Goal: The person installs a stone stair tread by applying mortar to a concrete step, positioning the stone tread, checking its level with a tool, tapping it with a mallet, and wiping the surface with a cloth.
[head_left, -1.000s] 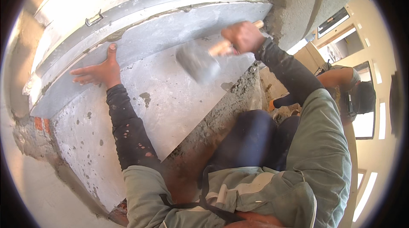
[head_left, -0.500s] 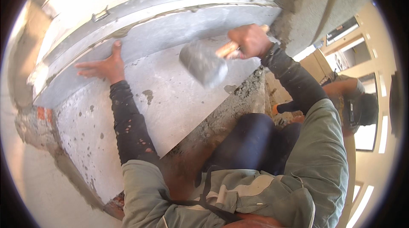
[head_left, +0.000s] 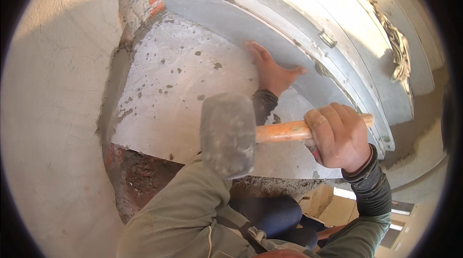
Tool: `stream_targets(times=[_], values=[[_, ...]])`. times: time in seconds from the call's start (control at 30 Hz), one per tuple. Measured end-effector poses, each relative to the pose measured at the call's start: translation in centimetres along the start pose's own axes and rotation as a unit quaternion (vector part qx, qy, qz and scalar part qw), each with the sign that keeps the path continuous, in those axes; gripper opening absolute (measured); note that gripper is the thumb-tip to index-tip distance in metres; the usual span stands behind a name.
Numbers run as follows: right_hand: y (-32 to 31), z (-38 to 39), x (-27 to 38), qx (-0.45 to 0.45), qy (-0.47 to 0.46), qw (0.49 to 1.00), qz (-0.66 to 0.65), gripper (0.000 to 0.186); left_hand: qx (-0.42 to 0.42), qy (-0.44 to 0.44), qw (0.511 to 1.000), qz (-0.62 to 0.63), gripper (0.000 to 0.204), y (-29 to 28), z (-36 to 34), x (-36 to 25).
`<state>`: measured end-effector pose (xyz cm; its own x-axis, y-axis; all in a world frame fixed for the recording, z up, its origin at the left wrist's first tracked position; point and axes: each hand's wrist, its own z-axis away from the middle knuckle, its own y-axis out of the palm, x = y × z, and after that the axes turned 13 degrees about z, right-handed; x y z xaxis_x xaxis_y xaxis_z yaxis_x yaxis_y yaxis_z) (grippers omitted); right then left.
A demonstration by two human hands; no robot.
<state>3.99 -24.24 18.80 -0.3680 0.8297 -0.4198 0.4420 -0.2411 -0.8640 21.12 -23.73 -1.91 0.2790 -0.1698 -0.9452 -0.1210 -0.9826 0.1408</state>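
Mallet [head_left: 236,135] in R hand [head_left: 338,135] partly hides L forearm [head_left: 264,107]

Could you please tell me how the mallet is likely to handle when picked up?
The mallet would probably feel head-heavy, since its grey head is far bulkier than its slim handle. The handle, apparently wooden and straight in the right hand, should be stiff. Laid down, the mallet might rock slightly, as the head's sides look rounded.

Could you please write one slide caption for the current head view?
The right hand grips a blocky-headed grey mallet by its wooden handle; the left hand rests against an upright flat grey slab.
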Motion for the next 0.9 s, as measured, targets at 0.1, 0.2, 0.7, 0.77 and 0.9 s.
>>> stream_targets(times=[0.1, 0.2, 0.7, 0.77, 0.9], values=[[3.0, -5.6, -1.5, -0.014, -0.101, 0.995, 0.022, 0.02, -0.013, -0.051, 0.999, 0.006, 0.149, 1.4, 0.4, -0.9], [8.5, -9.2, -5.3, 0.04, -0.105, 0.987, 0.115, 0.029, 0.022, -0.043, 0.998, -0.036, 0.144, 1.1, -0.1, 0.8], [12.9, -16.3, -4.9, 0.135, 0.117, 0.982, -0.066, 0.044, 0.054, -0.04, 0.996, 0.062, 0.116, 1.5, -0.1, 1.5], [12.9, -16.7, -3.6, 0.134, 0.09, 0.986, -0.046, 0.045, 0.051, -0.032, 0.995, 0.084, 0.112, 2.0, -0.2, 1.3], [12.5, -18.5, -1.1, 0.099, 0.01, 0.993, -0.056, 0.04, 0.042, -0.018, 0.983, 0.18, 0.106, 1.4, -0.8, 1.6]])
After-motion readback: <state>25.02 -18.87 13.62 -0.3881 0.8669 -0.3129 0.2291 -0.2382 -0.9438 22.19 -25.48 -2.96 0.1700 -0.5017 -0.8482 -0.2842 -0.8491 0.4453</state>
